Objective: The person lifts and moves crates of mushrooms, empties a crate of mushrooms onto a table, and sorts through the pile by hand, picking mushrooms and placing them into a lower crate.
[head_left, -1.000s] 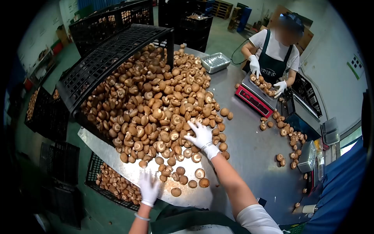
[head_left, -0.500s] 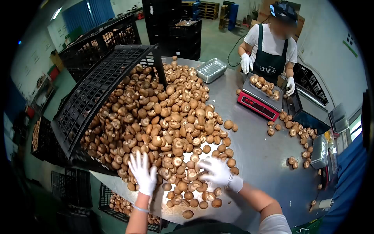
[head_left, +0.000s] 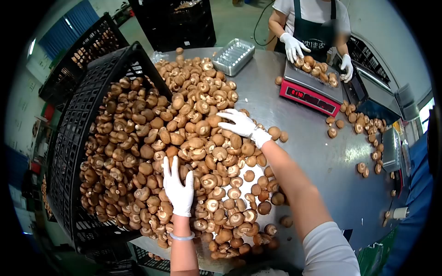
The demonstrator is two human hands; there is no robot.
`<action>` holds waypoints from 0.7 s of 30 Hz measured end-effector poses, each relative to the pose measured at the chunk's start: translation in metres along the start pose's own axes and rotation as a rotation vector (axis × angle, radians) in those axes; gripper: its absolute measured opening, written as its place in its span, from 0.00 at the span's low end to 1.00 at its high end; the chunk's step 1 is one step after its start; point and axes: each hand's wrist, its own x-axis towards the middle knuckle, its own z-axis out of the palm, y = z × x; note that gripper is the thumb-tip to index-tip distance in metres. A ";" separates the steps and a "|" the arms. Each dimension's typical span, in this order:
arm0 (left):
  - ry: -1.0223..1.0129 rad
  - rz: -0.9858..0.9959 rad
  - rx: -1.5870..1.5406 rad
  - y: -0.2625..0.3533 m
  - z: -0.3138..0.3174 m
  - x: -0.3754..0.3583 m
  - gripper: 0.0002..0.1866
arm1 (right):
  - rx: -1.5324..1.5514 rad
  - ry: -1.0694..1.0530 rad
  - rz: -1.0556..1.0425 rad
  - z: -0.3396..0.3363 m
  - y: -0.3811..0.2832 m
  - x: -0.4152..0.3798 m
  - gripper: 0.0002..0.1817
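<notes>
A big pile of brown mushrooms (head_left: 184, 149) spills out of a tipped black plastic crate (head_left: 73, 138) onto the metal table. My left hand (head_left: 178, 189), in a white glove, lies on the near part of the pile with its fingers spread. Farther out, my right hand (head_left: 240, 125), also gloved in white, rests on mushrooms at the pile's right side. Its fingers are stretched out, and I see nothing gripped in either hand. Pale stems and undersides show on several mushrooms between my arms.
Across the metal table (head_left: 308, 170), a co-worker in a dark apron has gloved hands by mushrooms on a red scale (head_left: 309, 94). A clear plastic tray stack (head_left: 234, 56) stands beyond the pile. Loose mushrooms (head_left: 363, 124) and another tray (head_left: 391, 149) lie at the right.
My right hand has reached forward across the pile from its near right edge. My left hand stays low on the mushrooms. The camera view has shifted, and the co-worker's hand has moved to the scale's mushrooms.
</notes>
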 end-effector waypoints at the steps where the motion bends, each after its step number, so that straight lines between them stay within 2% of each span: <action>1: -0.017 0.034 -0.034 0.009 -0.001 0.000 0.28 | -0.001 -0.001 0.012 -0.004 -0.002 -0.006 0.29; 2: -0.064 0.059 0.060 0.021 0.000 -0.003 0.26 | 0.032 -0.095 -0.044 -0.010 -0.004 -0.014 0.28; 3: -0.042 0.122 -0.073 0.025 0.010 -0.008 0.25 | 0.064 -0.189 -0.102 -0.015 -0.006 -0.022 0.27; 4: -0.078 0.098 -0.197 0.031 0.018 -0.012 0.25 | -0.059 -0.174 -0.169 -0.013 -0.011 -0.032 0.26; 7: -0.165 0.050 -0.450 0.049 0.024 -0.019 0.23 | -0.104 -0.108 -0.210 -0.010 -0.015 -0.054 0.24; 8: -0.186 0.055 -0.491 0.048 0.024 -0.022 0.22 | -0.094 -0.188 -0.190 -0.025 -0.030 -0.059 0.24; 11: -0.231 0.070 -0.575 0.050 0.025 -0.040 0.22 | 0.053 -0.162 -0.317 -0.027 -0.032 -0.081 0.24; 12: -0.254 0.093 -0.507 0.056 0.027 -0.053 0.23 | 0.003 -0.175 -0.289 -0.032 -0.046 -0.093 0.26; 15: -0.155 0.121 -0.475 0.075 0.030 -0.083 0.27 | -0.140 -0.190 -0.328 -0.032 -0.061 -0.121 0.28; 17: -0.174 0.170 -0.364 0.085 0.026 -0.095 0.25 | -0.106 -0.126 -0.394 -0.028 -0.061 -0.142 0.30; 19: -0.225 0.332 -0.237 0.093 0.022 -0.103 0.24 | -0.198 -0.143 -0.344 -0.037 -0.066 -0.167 0.32; 21: -0.336 0.424 -0.219 0.097 0.023 -0.118 0.23 | -0.110 -0.196 -0.294 -0.038 -0.062 -0.191 0.30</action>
